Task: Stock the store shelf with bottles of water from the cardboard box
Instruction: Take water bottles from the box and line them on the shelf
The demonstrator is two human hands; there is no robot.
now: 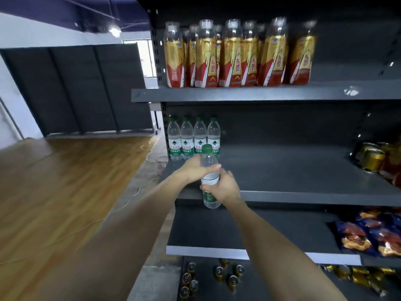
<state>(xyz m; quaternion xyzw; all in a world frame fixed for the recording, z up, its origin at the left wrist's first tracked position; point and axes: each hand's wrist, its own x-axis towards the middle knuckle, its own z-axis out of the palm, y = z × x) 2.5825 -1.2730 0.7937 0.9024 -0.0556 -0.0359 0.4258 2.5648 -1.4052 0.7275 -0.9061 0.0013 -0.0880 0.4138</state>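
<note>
Both hands meet on one water bottle [210, 170], held upright in front of the middle shelf [303, 197], its base hanging just below that shelf's near edge. Left hand [194, 170] wraps the bottle's upper body from the left, thumb lying across the clear plastic below the green cap. Right hand [223, 186] grips lower down from the right, fingers curled round the green label.

At the far left, a dark panelled partition [76, 90] stands beyond a wooden floor [54, 181], where a pale cable [130, 198] trails. Just behind the held bottle, at the left end of the middle shelf, four water bottles [193, 137] with green caps stand in a row. On the top shelf [260, 94] sit gold-and-red drink bottles [236, 55]. Gold cans [372, 158] sit at the right end of the middle shelf. Below, the lower shelf [238, 231] carries blue snack packets [373, 233] at the right, and more gold cans [208, 276] stand on the bottom level.
</note>
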